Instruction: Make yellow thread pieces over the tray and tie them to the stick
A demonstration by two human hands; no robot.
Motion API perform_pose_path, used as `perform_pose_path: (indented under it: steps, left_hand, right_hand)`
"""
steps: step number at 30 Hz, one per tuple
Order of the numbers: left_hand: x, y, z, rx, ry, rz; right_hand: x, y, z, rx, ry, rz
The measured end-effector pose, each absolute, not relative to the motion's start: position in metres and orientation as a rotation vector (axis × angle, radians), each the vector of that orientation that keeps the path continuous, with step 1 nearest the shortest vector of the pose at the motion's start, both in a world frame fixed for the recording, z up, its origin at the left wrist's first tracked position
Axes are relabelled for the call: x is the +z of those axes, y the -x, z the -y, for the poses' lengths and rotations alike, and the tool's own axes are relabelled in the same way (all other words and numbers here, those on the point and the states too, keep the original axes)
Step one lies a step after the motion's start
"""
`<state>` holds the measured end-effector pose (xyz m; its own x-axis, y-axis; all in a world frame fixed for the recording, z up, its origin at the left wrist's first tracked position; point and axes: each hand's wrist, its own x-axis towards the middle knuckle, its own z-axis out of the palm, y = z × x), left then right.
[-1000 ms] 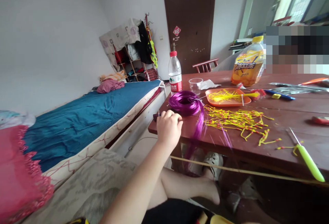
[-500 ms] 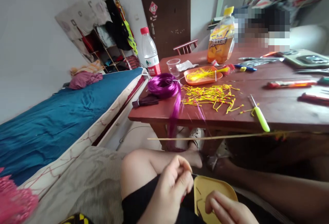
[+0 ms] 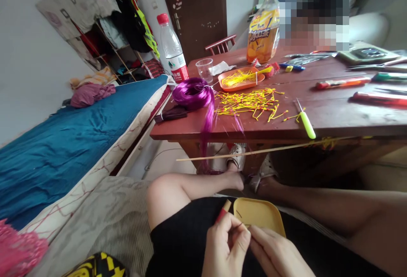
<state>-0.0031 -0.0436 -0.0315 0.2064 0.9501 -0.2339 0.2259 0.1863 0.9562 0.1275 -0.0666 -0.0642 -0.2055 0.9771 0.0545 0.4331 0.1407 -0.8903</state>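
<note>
Over my black-clothed lap, my left hand (image 3: 227, 241) is closed, with thumb and index finger pinched together. A small red piece with a tan tip (image 3: 224, 210) shows just above its index finger; whether the hand grips it I cannot tell. My right hand (image 3: 275, 249) is closed too, its fingertips meeting those of the left. A thin dark strand seems to show at the fingertips, too fine to make out. Right behind the hands lies a shallow yellow tray (image 3: 270, 211) with a few thin dark bits in it.
On the red table (image 3: 187, 131) lie a purple fibre bundle (image 3: 193, 92), yellow knotted pieces (image 3: 251, 101), an orange dish (image 3: 235, 86), a green-handled awl (image 3: 307, 124) and bottles. A thin stick (image 3: 219, 155) juts out below the edge. A blue-covered bed (image 3: 79, 141) stands left.
My right hand has moved up and left to meet my left hand, which has shifted lower. The red piece with the tan tip now shows above my left fingers. The view has tilted slightly.
</note>
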Motion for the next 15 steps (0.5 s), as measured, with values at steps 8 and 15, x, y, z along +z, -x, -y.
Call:
perform_pose_path:
  steps: [8, 15]
  left_hand:
    - [-0.039, 0.009, 0.043, 0.676, -1.24, -1.232]
    - [-0.041, 0.009, 0.057, 0.716, -1.057, -1.264]
  right_hand:
    - [-0.069, -0.135, 0.072, 0.975, 1.321, 1.533]
    - [-0.066, -0.139, 0.078, 0.946, 1.329, 1.476]
